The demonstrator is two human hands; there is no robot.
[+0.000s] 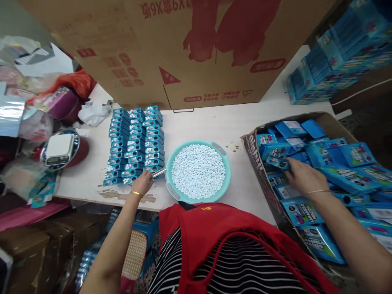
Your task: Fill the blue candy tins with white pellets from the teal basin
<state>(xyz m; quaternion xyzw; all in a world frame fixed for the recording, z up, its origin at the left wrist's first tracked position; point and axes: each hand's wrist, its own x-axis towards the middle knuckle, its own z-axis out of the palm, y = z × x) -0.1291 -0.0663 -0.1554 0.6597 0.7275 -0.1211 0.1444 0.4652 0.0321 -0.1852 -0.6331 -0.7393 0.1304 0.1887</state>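
My left hand (143,182) is closed around a small shiny metal scoop (158,174), whose tip is beside the rim of a turquoise basin (228,179). Small pale-blue candies (199,171) fill the basin. Left of it, small blue boxes (134,143) stand in three columns, their round holes facing up; white pieces show on them. My right hand (306,177) reaches into an open carton (252,151) and pinches the end of a small blue candy box (277,161). More blue boxes (346,175) lie jumbled around that hand.
A large brown cardboard box (134,61) stands along the table's back. Stacked blue packs (333,61) rise at the back right. At left are a white scale (59,148) on a round container, a crumpled plastic bag (94,113) and an orange cloth (76,83). A blue stool (150,241) stands below.
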